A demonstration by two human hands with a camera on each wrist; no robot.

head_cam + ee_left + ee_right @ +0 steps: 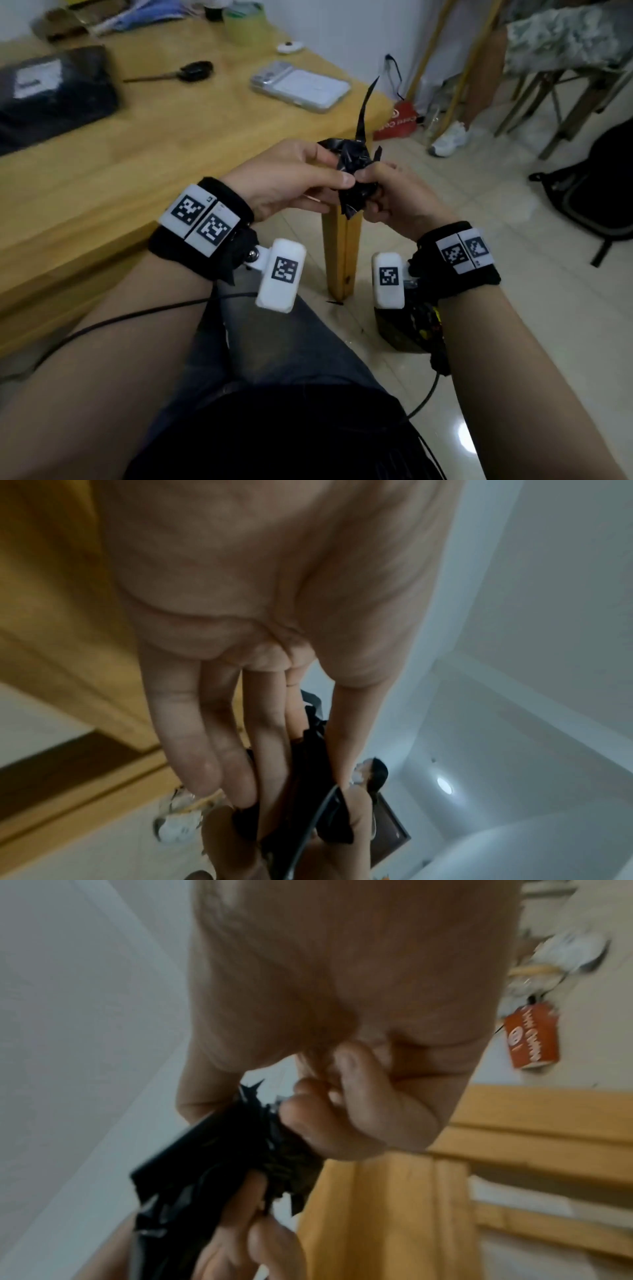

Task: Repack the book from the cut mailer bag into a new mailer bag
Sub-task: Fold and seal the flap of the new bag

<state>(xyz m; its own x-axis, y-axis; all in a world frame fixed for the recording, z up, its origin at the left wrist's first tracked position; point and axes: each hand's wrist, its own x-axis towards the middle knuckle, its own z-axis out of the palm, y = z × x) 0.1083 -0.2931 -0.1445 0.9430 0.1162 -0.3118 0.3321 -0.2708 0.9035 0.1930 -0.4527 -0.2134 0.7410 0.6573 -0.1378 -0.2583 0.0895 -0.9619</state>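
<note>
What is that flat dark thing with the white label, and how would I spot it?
Start at the wooden table and go to its far left edge. The black mailer bag lies flat there, left of the black-handled tool. Its white label sets it apart.

Both forearms reach forward, wrists close together in front of the body. The left hand (291, 178) has its fingers nearly straight, thumb pinching toward the fingertips. The right hand (394, 195) has its fingers curled tight, knuckles up.
</note>
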